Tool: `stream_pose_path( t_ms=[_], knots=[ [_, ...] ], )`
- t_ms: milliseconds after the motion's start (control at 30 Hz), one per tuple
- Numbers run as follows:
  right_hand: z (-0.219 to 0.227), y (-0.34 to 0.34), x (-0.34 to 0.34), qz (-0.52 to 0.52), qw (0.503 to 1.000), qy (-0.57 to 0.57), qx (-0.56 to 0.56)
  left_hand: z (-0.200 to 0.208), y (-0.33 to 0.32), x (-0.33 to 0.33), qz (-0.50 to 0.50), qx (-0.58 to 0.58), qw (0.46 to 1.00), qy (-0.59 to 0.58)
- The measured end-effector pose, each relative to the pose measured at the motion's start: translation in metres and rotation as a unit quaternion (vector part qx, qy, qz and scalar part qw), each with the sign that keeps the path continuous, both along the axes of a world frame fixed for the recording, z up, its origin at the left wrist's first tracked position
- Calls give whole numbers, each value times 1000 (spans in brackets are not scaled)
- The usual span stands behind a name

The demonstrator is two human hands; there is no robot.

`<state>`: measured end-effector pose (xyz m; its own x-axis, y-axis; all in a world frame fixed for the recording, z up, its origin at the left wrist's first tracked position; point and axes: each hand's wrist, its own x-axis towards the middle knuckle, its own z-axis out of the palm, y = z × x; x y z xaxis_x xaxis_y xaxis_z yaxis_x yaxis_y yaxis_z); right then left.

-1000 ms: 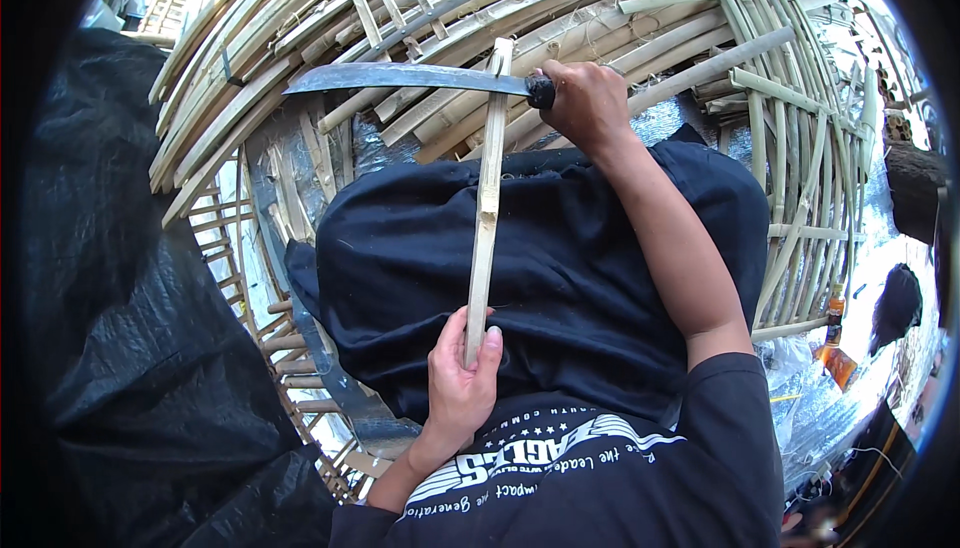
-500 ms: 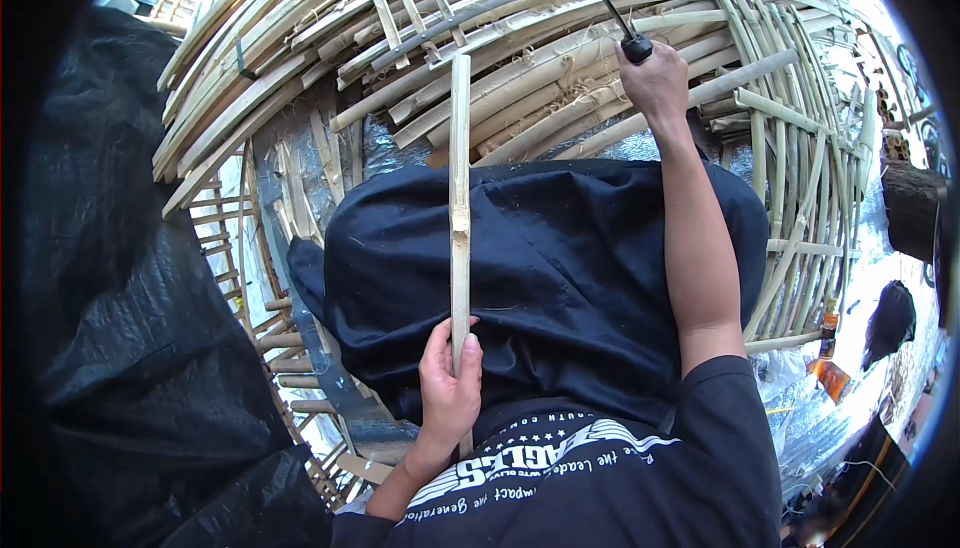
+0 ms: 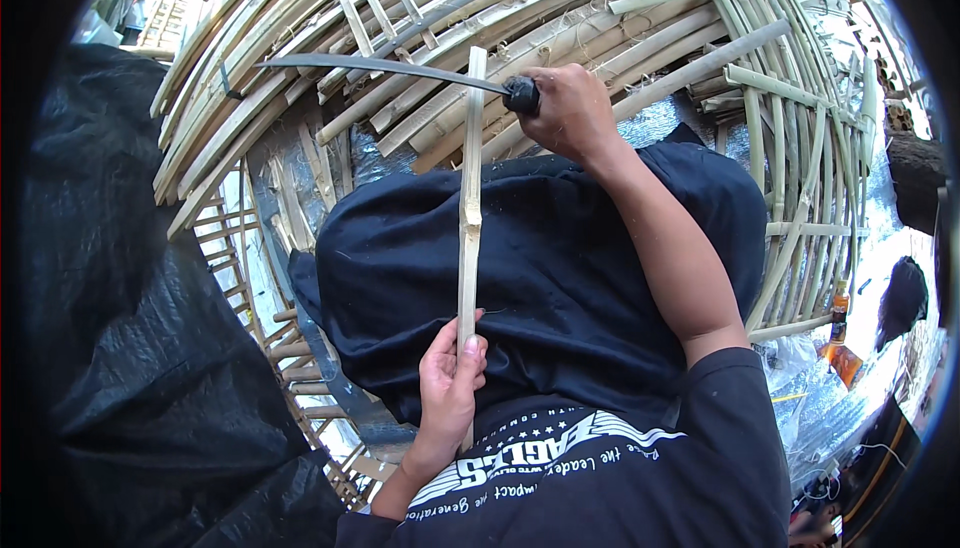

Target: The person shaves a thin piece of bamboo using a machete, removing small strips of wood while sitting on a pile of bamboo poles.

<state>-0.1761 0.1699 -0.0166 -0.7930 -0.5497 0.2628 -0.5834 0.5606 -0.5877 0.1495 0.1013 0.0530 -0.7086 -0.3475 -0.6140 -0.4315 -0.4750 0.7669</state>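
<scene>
My left hand point(image 3: 452, 380) grips the lower part of a split bamboo strip point(image 3: 470, 188), which stands out away from my body over the black cloth point(image 3: 390, 248) on my lap. The strip is pale, with a node about halfway along. My right hand point(image 3: 568, 113) is closed round the black handle of a long, slightly curved knife point(image 3: 370, 65). Its dark blade points left and crosses the strip near the far end. Whether the edge touches the bamboo, I cannot tell.
Beyond my lap lies a large pile of split bamboo strips point(image 3: 500, 8). A bamboo lattice point(image 3: 800, 168) is at the right, near a bottle of amber liquid point(image 3: 838, 318). Black plastic sheeting point(image 3: 150, 298) hangs at the left beside bamboo slats point(image 3: 300, 363).
The knife has swung left and nearer, from pointing away at the far right to lying across the strip. The strip's middle has shifted slightly right; my left hand keeps its hold.
</scene>
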Motion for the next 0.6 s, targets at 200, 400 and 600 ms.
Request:
stream_pose_path(
  t_ms=[200,400,600],
  knots=[
    [4,0,10,61,996,43,46,6,2,-4,7,35,999,1],
    [4,5,8,57,992,101,56,9,9,3,3,4,1000,-4],
    [-4,0,-4,40,985,169,11,10,14,4,-5,-44,999,-13]
  ],
)
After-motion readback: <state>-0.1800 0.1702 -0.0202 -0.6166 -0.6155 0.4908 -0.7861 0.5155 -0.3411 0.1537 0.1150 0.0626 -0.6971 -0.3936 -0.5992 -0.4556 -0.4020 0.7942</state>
